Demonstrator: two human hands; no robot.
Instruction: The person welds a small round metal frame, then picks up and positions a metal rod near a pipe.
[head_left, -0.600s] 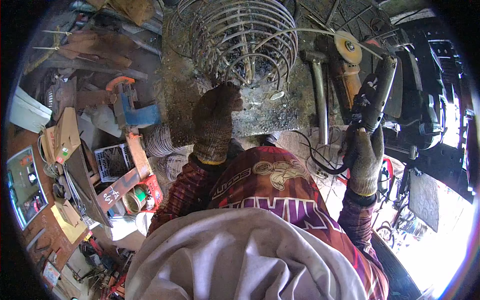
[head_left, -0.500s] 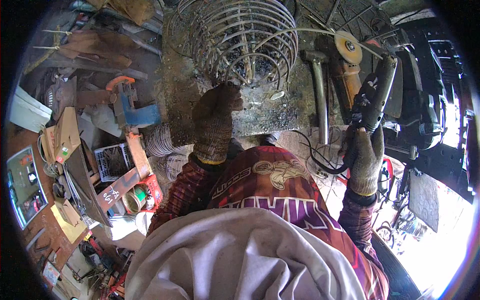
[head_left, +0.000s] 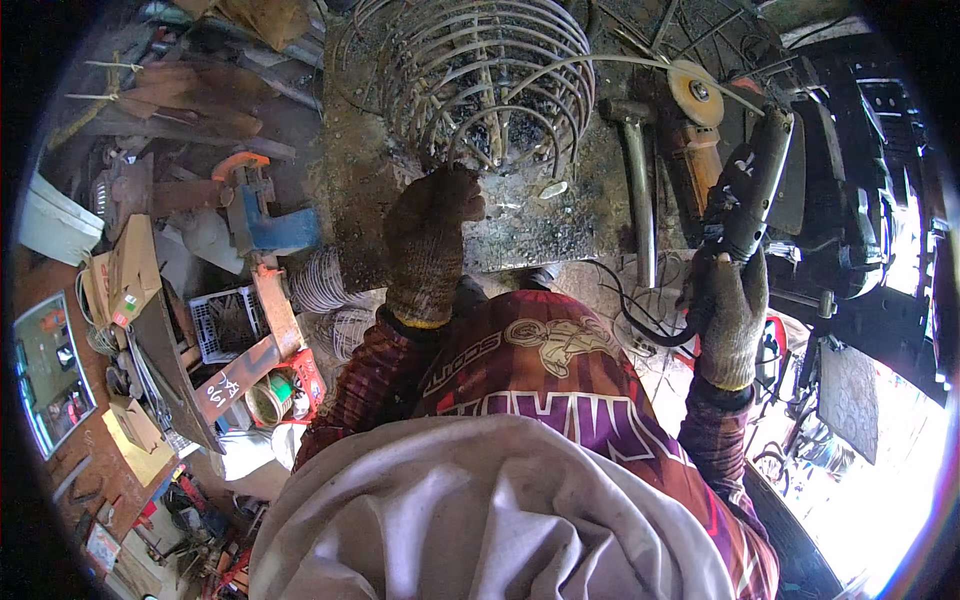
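A wire cage (head_left: pixel 480 75), domed and made of bent steel rods, stands at the far middle of a scorched, dirty bench (head_left: pixel 540 215). The gloved left hand (head_left: pixel 430 235) reaches to the cage's near edge, fingers curled at a lower rod; whether it grips the rod or only presses against it cannot be told. To the right, well apart from the cage, the gloved right hand (head_left: pixel 728 315) is clenched around the handle of a black tool (head_left: pixel 755 195) held upright, a black cable (head_left: pixel 640 325) looping off below it. Between the cage and that tool lie a hammer (head_left: pixel 636 175) and an angle grinder (head_left: pixel 695 130) with its disc upward. Left of the bench sit a blue vise (head_left: pixel 265 215), wire coils (head_left: pixel 320 285) and a crate (head_left: pixel 228 322).
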